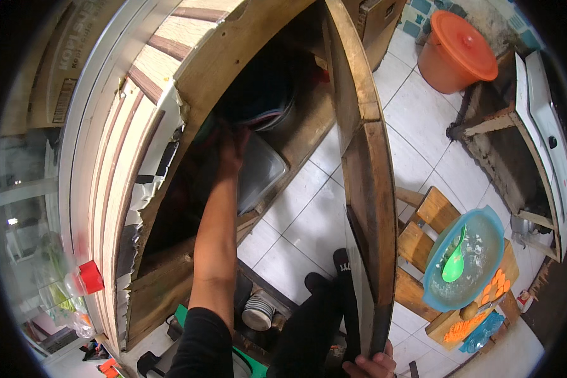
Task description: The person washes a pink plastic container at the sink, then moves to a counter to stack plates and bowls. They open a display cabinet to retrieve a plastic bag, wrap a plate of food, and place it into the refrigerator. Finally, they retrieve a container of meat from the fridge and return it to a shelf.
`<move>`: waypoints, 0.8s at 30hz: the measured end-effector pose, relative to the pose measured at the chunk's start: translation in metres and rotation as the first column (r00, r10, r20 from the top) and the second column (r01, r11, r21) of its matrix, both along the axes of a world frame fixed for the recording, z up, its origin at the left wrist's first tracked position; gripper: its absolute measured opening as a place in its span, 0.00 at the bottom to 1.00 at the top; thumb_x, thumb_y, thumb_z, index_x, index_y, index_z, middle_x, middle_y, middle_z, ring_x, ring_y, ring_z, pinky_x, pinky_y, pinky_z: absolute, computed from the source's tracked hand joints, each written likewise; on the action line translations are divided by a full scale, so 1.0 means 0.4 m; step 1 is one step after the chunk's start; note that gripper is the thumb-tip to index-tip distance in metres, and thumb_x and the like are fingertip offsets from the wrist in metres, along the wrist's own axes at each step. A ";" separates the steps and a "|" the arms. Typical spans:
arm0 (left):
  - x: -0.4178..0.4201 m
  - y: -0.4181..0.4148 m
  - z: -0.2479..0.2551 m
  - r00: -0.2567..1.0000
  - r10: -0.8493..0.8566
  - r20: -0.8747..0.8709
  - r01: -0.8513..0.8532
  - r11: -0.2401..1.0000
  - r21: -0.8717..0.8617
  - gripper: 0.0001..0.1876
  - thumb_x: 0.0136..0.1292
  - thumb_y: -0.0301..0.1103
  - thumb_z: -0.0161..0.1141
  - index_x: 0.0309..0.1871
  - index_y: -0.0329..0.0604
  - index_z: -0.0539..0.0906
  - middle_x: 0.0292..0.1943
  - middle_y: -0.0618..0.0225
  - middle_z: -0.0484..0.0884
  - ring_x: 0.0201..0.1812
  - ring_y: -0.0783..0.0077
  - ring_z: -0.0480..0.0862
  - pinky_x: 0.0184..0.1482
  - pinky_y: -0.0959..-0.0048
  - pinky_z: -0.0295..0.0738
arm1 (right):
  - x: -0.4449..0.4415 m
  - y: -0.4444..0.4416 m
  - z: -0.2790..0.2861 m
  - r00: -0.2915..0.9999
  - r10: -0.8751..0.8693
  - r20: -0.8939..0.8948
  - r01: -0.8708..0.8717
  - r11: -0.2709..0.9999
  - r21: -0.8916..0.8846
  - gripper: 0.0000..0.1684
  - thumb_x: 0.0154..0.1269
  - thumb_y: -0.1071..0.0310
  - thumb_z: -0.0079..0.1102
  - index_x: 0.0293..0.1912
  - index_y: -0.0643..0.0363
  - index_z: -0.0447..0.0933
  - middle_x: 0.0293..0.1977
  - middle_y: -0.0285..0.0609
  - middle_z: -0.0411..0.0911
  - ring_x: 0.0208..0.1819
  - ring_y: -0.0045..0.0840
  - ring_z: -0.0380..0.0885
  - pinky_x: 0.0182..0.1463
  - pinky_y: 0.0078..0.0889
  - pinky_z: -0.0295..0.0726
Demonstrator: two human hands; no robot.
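My left hand reaches into the dark inside of a wooden cabinet. Its fingers are in shadow, so whether they grip anything is unclear. Just beside it lies a clear plastic container or lid. Beyond the hand, nested round basins or pots show only their rims. At the bottom of the view my right hand has its fingers wrapped over the edge of the open wooden cabinet door.
Past the door, a low wooden table bears a blue basin with a green ladle. Orange carrot pieces lie on a cutting board. A lidded orange bucket and a stove stand farther off. Stacked bowls sit near my legs.
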State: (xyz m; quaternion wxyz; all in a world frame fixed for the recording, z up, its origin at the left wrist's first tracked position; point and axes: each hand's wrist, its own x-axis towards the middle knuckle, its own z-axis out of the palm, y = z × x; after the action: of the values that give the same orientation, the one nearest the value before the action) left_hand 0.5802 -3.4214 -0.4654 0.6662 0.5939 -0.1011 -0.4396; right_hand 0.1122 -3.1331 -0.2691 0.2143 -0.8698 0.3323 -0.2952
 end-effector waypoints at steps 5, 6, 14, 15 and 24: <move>-0.020 0.102 0.048 0.992 -0.047 0.120 0.013 0.963 0.270 0.22 0.71 0.49 0.48 0.60 0.47 0.70 0.49 0.61 0.78 0.46 0.66 0.80 0.51 0.65 0.78 | 0.009 -0.031 0.004 0.993 0.103 0.064 -0.113 0.980 0.165 0.09 0.52 0.73 0.65 0.34 0.48 0.84 0.50 0.38 0.75 0.65 0.36 0.63 0.63 0.57 0.68; -0.056 0.141 0.070 0.993 -0.099 0.063 0.077 0.954 0.290 0.19 0.70 0.46 0.49 0.56 0.46 0.72 0.45 0.63 0.79 0.44 0.67 0.80 0.48 0.66 0.78 | 0.036 -0.040 0.009 0.995 0.056 0.086 -0.073 0.975 0.209 0.09 0.50 0.71 0.67 0.33 0.46 0.83 0.51 0.35 0.74 0.66 0.33 0.61 0.64 0.57 0.66; -0.395 0.742 0.304 0.928 -0.082 -0.364 0.226 0.900 0.373 0.25 0.71 0.49 0.46 0.65 0.46 0.68 0.55 0.61 0.78 0.55 0.65 0.78 0.54 0.62 0.75 | 0.283 -0.058 0.082 0.994 -0.052 0.093 0.008 0.907 0.420 0.16 0.60 0.69 0.55 0.49 0.55 0.77 0.63 0.53 0.60 0.70 0.47 0.49 0.69 0.59 0.53; -0.438 0.788 0.378 0.941 -0.048 -0.336 0.210 0.860 0.465 0.23 0.71 0.45 0.46 0.64 0.46 0.69 0.54 0.61 0.78 0.54 0.66 0.78 0.53 0.63 0.76 | 0.309 -0.058 0.111 0.997 -0.052 0.061 0.014 0.861 0.509 0.18 0.61 0.68 0.55 0.51 0.58 0.76 0.65 0.56 0.58 0.71 0.49 0.48 0.69 0.59 0.51; -0.475 1.201 0.582 0.897 0.199 -0.396 0.020 0.875 0.484 0.22 0.71 0.44 0.48 0.62 0.43 0.69 0.53 0.54 0.78 0.53 0.58 0.79 0.54 0.57 0.77 | 0.594 -0.053 0.038 0.898 -0.334 0.285 -0.038 0.587 0.809 0.64 0.48 0.68 0.74 0.72 0.55 0.35 0.68 0.53 0.49 0.65 0.43 0.57 0.67 0.45 0.58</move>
State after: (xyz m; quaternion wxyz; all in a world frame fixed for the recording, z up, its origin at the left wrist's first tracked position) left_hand 0.3900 -2.9411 -0.2328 0.5255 0.6303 0.1889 -0.5394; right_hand 0.3497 -3.1542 -0.2538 0.6178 -0.5677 0.4491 -0.3071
